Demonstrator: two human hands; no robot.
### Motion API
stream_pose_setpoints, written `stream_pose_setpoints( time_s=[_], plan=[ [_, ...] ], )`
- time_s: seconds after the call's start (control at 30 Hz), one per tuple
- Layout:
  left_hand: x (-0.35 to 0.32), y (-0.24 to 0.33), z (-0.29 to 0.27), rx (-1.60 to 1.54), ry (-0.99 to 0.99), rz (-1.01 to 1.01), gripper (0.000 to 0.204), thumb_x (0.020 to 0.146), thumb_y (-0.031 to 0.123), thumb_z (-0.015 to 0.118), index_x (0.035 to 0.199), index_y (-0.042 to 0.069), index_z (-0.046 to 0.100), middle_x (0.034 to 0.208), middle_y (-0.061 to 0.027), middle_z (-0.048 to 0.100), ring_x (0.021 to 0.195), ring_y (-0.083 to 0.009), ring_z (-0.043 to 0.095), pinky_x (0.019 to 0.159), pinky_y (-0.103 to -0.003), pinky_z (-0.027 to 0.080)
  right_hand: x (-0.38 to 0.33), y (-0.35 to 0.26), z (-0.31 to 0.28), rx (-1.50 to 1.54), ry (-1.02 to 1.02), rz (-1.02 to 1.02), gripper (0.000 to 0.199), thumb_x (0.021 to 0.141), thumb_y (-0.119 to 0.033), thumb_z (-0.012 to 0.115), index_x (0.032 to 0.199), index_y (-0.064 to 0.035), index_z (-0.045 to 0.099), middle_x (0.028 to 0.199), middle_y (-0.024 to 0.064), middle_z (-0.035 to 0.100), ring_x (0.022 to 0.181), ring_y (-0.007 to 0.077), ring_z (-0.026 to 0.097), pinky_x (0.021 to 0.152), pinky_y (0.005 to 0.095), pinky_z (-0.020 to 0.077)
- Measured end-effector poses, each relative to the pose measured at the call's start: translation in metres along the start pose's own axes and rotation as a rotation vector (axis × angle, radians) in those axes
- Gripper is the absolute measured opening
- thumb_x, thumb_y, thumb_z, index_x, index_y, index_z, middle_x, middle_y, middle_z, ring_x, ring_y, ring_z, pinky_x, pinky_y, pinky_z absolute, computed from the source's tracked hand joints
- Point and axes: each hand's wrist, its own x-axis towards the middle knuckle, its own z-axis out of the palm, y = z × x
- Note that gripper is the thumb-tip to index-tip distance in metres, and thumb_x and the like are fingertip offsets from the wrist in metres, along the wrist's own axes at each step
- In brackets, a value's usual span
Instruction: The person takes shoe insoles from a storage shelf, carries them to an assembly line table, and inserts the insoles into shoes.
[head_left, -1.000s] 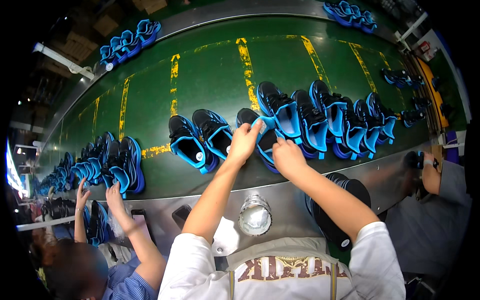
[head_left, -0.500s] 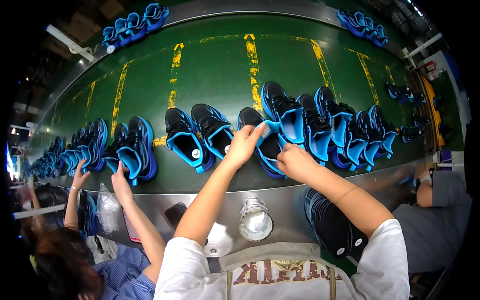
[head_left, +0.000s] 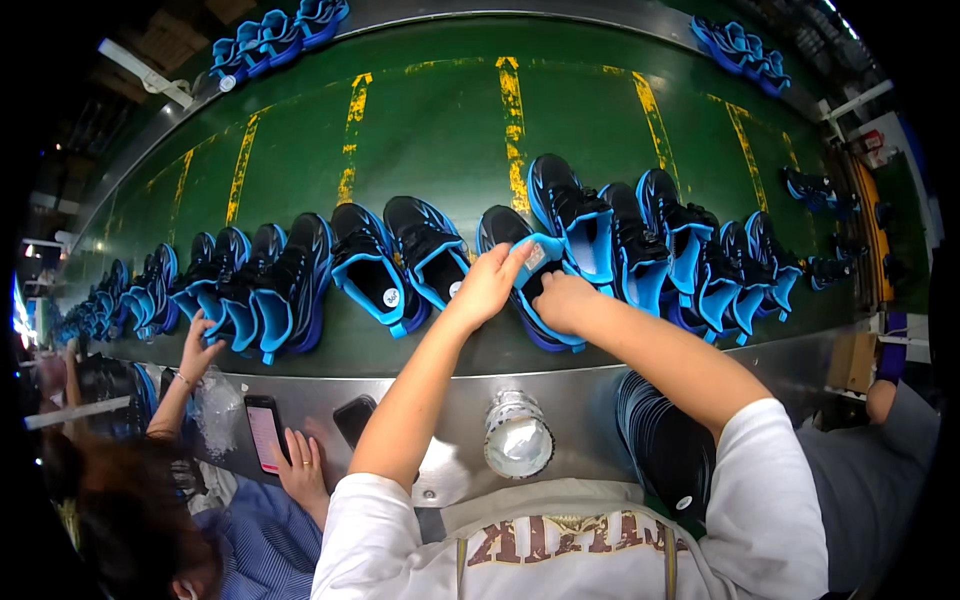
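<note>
A black and blue sneaker (head_left: 500,228) lies in front of me, toe pointing away. My left hand (head_left: 492,282) is closed on its raised light-blue tongue (head_left: 538,256), which bears a small label. My right hand (head_left: 568,302) is closed, its fingertips down in the shoe opening; whatever they hold is hidden. Just left of it stands a pair of matching sneakers (head_left: 362,285) with round white stickers on the insoles. Several more sneakers (head_left: 640,250) crowd close on the right.
The shoes stand on a green conveyor belt (head_left: 430,140) with yellow marks. Along the near metal ledge are a glass jar (head_left: 518,435), a dark phone (head_left: 352,418) and a stack of black insoles (head_left: 660,450). On the left, a co-worker's hand (head_left: 302,465) rests by another phone (head_left: 265,430).
My right hand has shifted slightly left and further into the shoe opening. Sneakers on the left now stand closer to the stickered pair. One co-worker's hand has gone from the shoes to the phone.
</note>
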Motion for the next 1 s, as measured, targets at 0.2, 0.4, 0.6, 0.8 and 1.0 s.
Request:
stream_pose_setpoints(
  time_s=[0.2,0.4,0.6,0.8,1.0],
  plan=[
    [0.0,-0.003,-0.003,0.029,-0.067,0.003,0.044,0.091,0.038,0.042,0.094,-0.004,0.055,0.073,-0.0035,0.052,0.068,-0.0102,0.044,0.064,-0.025,0.04,-0.001,0.003,-0.018,0.021,-0.176,-0.001,0.031,0.083,-0.017,0.044,0.106,-0.0022,0.059,0.121,0.0186,0.044,0.109,0.0313,0.044,0.092,0.0365,0.0377],
    [-0.001,0.004,-0.002,0.036,-0.061,-0.023,0.043,0.089,0.038,0.046,0.095,-0.005,0.053,0.07,-0.0068,0.051,0.068,-0.0121,0.046,0.065,-0.028,0.041,0.008,0.007,0.017,-0.4,0.074,-0.12,0.02,0.075,-0.014,0.05,0.082,-0.0055,0.067,0.103,0.0161,0.056,0.094,0.0228,0.051,0.075,0.029,0.0428],
    [-0.005,0.016,0.021,0.458,0.543,0.458,0.03,0.079,0.018,0.059,0.1,-0.001,0.048,0.078,-0.0156,0.054,0.068,-0.0312,0.055,0.059,-0.036,0.044,0.008,0.013,0.015,-0.355,-0.034,-0.283,0.024,0.078,-0.017,0.05,0.091,-0.0038,0.065,0.098,0.0069,0.063,0.1,0.0199,0.052,0.088,0.0325,0.0355],
    [-0.005,0.005,0.026,0.813,0.444,0.591,0.03,0.07,0.006,0.054,0.098,0.004,0.047,0.077,-0.0099,0.048,0.066,-0.025,0.056,0.056,-0.037,0.044,-0.023,0.013,-0.007,0.112,-0.309,-0.197,0.049,0.08,-0.035,0.038,0.099,0.0038,0.06,0.099,0.0159,0.06,0.11,0.0232,0.047,0.107,0.0383,0.0086],
    [-0.002,0.013,0.025,0.586,0.409,0.434,0.02,0.079,0.013,0.058,0.096,0.007,0.051,0.081,-0.0106,0.05,0.066,-0.0301,0.055,0.056,-0.038,0.045,-0.053,0.013,0.029,0.097,0.22,-0.256,0.036,0.077,-0.03,0.049,0.087,0.0023,0.06,0.089,0.0163,0.058,0.101,0.0255,0.05,0.103,0.0407,0.0194]
  ],
)
